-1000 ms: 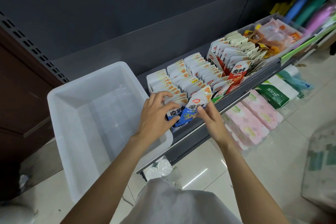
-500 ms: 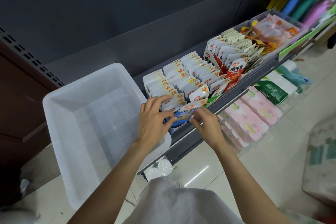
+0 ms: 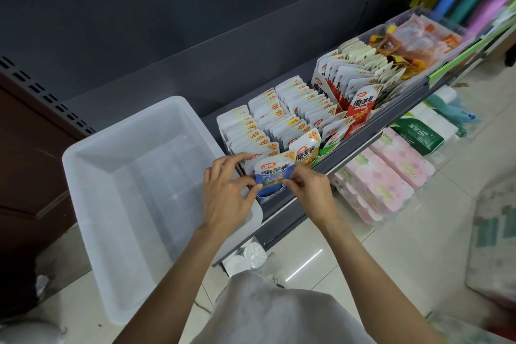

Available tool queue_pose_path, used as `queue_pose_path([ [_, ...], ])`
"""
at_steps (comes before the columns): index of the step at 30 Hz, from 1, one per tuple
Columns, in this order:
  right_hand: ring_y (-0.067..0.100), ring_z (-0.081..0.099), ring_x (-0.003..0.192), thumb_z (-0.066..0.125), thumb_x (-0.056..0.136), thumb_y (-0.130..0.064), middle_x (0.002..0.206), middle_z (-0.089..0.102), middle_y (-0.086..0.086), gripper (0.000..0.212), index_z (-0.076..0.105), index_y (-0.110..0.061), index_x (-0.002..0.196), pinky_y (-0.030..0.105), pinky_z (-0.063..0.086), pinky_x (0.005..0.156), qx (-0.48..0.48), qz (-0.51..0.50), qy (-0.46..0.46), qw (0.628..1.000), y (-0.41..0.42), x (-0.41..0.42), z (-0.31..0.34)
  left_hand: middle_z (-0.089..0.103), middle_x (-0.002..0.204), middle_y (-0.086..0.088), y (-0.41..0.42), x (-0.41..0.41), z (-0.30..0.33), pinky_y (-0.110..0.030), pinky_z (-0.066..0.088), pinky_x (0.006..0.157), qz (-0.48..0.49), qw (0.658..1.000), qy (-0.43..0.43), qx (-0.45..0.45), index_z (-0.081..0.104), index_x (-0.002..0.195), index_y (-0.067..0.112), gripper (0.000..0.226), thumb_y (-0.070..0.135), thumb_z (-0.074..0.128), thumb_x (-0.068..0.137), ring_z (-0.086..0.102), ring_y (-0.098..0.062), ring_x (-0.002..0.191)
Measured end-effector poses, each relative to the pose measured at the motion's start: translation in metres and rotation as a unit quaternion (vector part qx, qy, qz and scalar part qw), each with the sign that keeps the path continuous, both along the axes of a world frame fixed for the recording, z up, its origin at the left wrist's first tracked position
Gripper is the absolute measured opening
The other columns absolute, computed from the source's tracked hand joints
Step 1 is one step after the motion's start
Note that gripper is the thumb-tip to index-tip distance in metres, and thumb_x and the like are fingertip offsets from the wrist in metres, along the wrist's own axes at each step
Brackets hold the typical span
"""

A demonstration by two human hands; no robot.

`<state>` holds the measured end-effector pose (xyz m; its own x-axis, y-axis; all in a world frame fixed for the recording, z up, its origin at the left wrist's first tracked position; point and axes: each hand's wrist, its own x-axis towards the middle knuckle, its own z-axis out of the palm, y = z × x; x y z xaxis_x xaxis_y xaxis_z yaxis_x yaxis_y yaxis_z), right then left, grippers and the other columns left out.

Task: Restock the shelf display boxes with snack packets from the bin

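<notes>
Between both hands' fingertips [image 3: 289, 180] sits the blue packet [image 3: 275, 173]; pinched.

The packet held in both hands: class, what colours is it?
White top, blue lower half, on the snack packet; seen in the head view.

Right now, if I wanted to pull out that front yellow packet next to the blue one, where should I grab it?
Probably pinch the yellow packet by its top edge, coming from above and the front. It stands upright at the front of its row, its top clear of the box, while neighbours press against both sides. The blue packet and both hands sit just left of it, so lift straight up.
</notes>
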<state>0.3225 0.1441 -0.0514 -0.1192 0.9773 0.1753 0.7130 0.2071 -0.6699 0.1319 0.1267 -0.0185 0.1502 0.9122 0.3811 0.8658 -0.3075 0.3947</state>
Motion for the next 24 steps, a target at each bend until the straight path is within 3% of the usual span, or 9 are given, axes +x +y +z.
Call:
queue_pose_path([
  [2, 0.023, 0.069, 0.072, 0.078, 0.076, -0.016, 0.087, 0.072, 0.010, 0.017, 0.070, -0.004, 0.085, 0.019, 0.047, 0.058, 0.018, -0.021, -0.069, 0.997, -0.002, -0.003, 0.000, 0.061, 0.120, -0.002, 0.001, 0.004, 0.000, -0.028, 0.032, 0.081, -0.001, 1.000, 0.024, -0.019, 0.074, 0.070, 0.022, 0.012, 0.029, 0.083, 0.064, 0.040, -0.017, 0.109],
  [4, 0.027, 0.070, 0.069, 0.082, 0.071, -0.021, 0.087, 0.072, 0.011, 0.027, 0.073, -0.005, 0.090, 0.027, 0.052, 0.053, 0.032, -0.038, -0.146, 0.988, -0.003, -0.007, 0.004, 0.062, 0.119, -0.003, 0.000, 0.008, 0.001, -0.029, 0.034, 0.080, 0.003, 0.998, 0.051, -0.036, 0.075, 0.070, 0.023, 0.015, 0.031, 0.086, 0.062, 0.040, -0.018, 0.108],
  [7, 0.028, 0.068, 0.081, 0.072, 0.082, -0.029, 0.102, 0.069, 0.008, 0.032, 0.067, -0.008, 0.105, 0.032, 0.054, 0.062, -0.001, -0.033, -0.194, 0.980, -0.002, -0.009, 0.017, 0.061, 0.118, -0.001, -0.004, 0.006, 0.006, -0.027, 0.028, 0.079, 0.016, 0.999, 0.040, -0.025, 0.075, 0.078, 0.025, 0.020, 0.035, 0.084, 0.063, 0.041, -0.017, 0.107],
  [10, 0.020, 0.066, 0.084, 0.072, 0.082, -0.029, 0.106, 0.065, 0.002, 0.030, 0.065, -0.010, 0.104, 0.033, 0.055, 0.066, 0.009, -0.012, -0.102, 0.995, -0.003, -0.001, 0.030, 0.058, 0.114, 0.003, -0.007, 0.004, 0.018, -0.023, 0.028, 0.078, 0.000, 0.999, -0.026, 0.037, 0.072, 0.087, 0.026, 0.022, 0.042, 0.072, 0.073, 0.046, -0.016, 0.100],
  [14, 0.011, 0.066, 0.083, 0.072, 0.081, -0.021, 0.097, 0.069, 0.002, 0.021, 0.064, -0.007, 0.094, 0.024, 0.057, 0.063, 0.021, 0.028, 0.053, 0.998, -0.009, 0.004, 0.039, 0.058, 0.110, 0.003, -0.004, 0.006, 0.022, -0.024, 0.033, 0.076, 0.010, 0.996, -0.054, 0.065, 0.071, 0.078, 0.022, 0.019, 0.041, 0.070, 0.077, 0.046, -0.015, 0.097],
  [20, 0.018, 0.062, 0.075, 0.069, 0.085, -0.018, 0.088, 0.066, 0.005, 0.015, 0.064, -0.006, 0.092, 0.025, 0.046, 0.064, 0.009, 0.064, -0.008, 0.998, -0.002, -0.003, 0.017, 0.061, 0.108, 0.000, -0.004, 0.000, 0.003, -0.029, 0.033, 0.073, 0.036, 0.998, 0.049, 0.006, 0.074, 0.076, 0.017, 0.019, 0.031, 0.083, 0.067, 0.043, -0.016, 0.097],
  [24, 0.013, 0.064, 0.078, 0.067, 0.087, -0.020, 0.092, 0.068, 0.006, 0.017, 0.061, -0.007, 0.096, 0.014, 0.044, 0.062, 0.030, 0.036, -0.007, 0.999, -0.006, -0.005, 0.023, 0.063, 0.103, 0.000, -0.009, 0.002, 0.005, -0.025, 0.031, 0.074, 0.044, 0.998, -0.019, 0.052, 0.069, 0.079, 0.016, 0.020, 0.036, 0.066, 0.078, 0.049, -0.013, 0.091],
])
